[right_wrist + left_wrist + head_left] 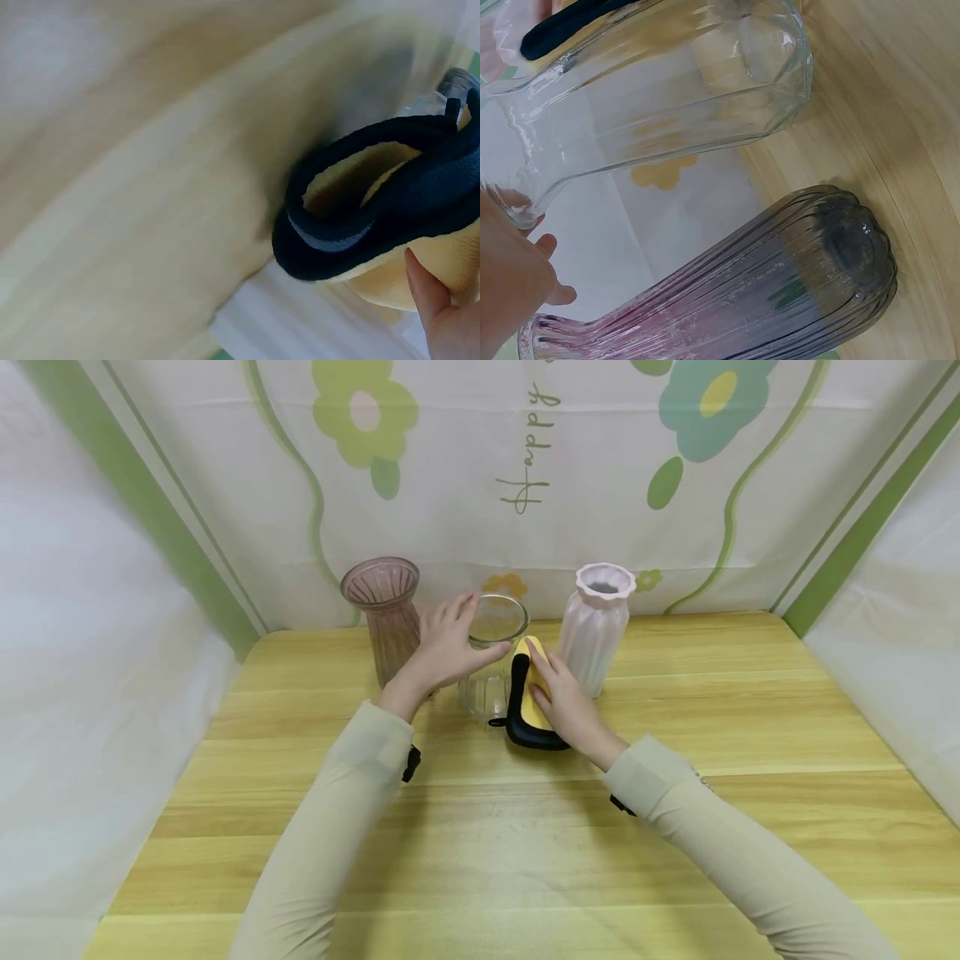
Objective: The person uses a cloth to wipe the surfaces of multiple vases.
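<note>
My left hand (448,647) is at the mouth of a clear glass vase (483,693), fingers spread and thumb apart on the near side. In the left wrist view its fingertips lie beside the vase's rim (526,219); whether they touch it I cannot tell. My right hand (567,706) grips a yellow cloth mitt (534,714) with black trim and a small black loop, just right of the clear vase. The mitt's cuff (322,244) gapes in the right wrist view, where the thumb presses its yellow side.
A purple ribbed glass vase (386,631) stands left of the clear one, close by the left hand. Behind the right hand is a pale pink fluted vase (592,639). The wooden table (495,860) ends at a flower-printed cloth backdrop (465,468).
</note>
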A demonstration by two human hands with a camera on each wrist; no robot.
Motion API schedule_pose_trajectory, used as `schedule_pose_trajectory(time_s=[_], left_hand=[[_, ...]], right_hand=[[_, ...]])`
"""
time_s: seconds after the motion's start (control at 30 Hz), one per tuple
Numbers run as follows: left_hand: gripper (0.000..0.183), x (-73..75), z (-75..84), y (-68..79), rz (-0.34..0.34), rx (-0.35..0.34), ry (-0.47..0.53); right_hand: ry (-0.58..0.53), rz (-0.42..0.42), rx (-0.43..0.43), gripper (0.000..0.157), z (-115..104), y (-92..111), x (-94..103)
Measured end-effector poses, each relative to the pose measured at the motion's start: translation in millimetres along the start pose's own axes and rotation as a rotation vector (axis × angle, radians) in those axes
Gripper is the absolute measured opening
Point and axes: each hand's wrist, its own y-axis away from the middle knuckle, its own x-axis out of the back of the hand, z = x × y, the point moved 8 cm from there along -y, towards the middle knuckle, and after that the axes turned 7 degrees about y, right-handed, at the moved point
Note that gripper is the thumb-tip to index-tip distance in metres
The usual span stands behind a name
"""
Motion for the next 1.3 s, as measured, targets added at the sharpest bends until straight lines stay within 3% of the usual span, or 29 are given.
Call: schedule_pose_trajectory(time_s=[0.37, 0.77, 1.0, 1.3], left_hand=[[0.093, 1.7, 1.5, 1.1, 0.075, 0.016, -0.003], [0.086, 7.0, 1.5, 2.7, 0.036, 0.001, 0.000], [0.086, 4.1, -1.0, 1.3, 0.007, 0.007, 0.003], [0.094, 3.7, -2.7, 2.3, 0.069, 0.022, 0.029]], right_hand=[[0.011, -0.020, 0.009, 0.064, 8, 5, -7.4], [-0.031, 0.068, 0.054, 0.067, -11, -7, 13.3], [-0.004, 0.027, 0.019, 0.065, -9, -5, 5.1], [0.048, -0.030, 0.026, 0.064, 0, 6, -10.0]])
